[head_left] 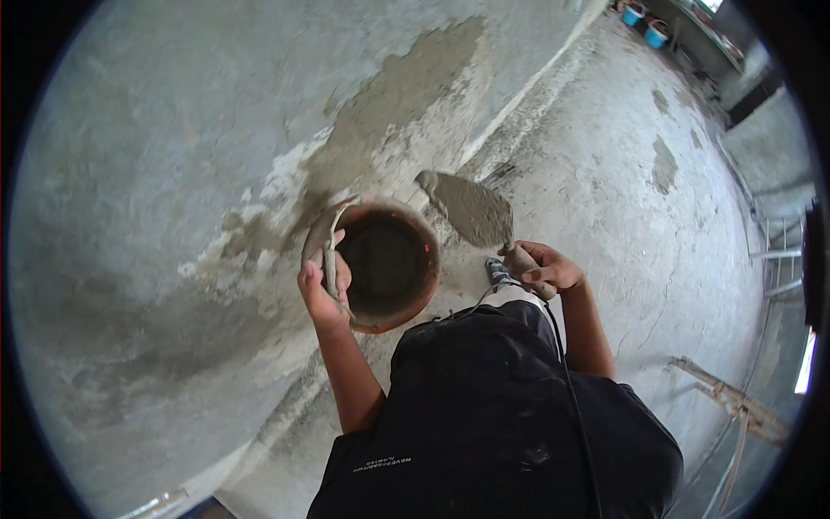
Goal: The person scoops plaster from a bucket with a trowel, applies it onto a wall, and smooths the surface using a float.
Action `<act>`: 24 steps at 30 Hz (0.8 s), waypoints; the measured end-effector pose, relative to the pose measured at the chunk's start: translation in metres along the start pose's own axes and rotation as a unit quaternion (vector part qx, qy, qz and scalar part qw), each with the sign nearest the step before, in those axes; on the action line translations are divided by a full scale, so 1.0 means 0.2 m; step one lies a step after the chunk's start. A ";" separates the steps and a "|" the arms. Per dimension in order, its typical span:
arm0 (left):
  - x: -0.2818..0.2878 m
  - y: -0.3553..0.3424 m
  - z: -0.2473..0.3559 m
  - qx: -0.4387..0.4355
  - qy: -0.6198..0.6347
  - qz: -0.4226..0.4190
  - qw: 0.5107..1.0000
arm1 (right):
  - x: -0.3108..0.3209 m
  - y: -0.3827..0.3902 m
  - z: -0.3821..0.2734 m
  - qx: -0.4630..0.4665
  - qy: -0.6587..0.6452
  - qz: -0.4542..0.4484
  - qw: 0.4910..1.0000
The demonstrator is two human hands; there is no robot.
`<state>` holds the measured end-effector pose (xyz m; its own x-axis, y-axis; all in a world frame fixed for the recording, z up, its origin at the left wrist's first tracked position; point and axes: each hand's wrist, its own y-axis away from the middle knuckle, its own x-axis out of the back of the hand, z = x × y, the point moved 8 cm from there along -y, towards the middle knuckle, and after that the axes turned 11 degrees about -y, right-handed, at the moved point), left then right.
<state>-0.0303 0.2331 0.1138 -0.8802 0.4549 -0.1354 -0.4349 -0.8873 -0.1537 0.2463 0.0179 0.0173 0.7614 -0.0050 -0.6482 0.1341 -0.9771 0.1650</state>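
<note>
Left hand (327, 285), centre-left: grasping bucket (430, 232) by handle (330, 262); I judge it heavy.
Right hand (553, 268), centre-right: clenched on trowel (478, 210) grip (520, 262); probably stiff.

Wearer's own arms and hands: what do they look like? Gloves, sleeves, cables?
Left hand and right hand: bare, no gloves. Forearms uncovered by sleeves. Black fabric shirt with small pale print and whitish smudges; thin black cable down its front.
</note>
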 end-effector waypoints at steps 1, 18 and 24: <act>0.00 0.00 -0.01 0.002 0.005 0.008 1.000 | 0.00 0.01 0.01 0.008 -0.015 0.020 1.000; -0.14 -0.03 -0.65 0.246 0.012 0.171 0.954 | 0.72 -0.74 -0.23 0.131 0.049 0.218 0.966; -0.11 0.07 -1.04 0.309 0.047 0.244 0.918 | 0.87 -1.14 -0.06 0.146 0.078 0.216 0.962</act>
<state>0.0227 0.2254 -0.0883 -0.9913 -0.0286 -0.1282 -0.0440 -0.8476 0.5288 0.3550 0.2428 -0.1244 0.7946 -0.4149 -0.4433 -0.3837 -0.9090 0.1631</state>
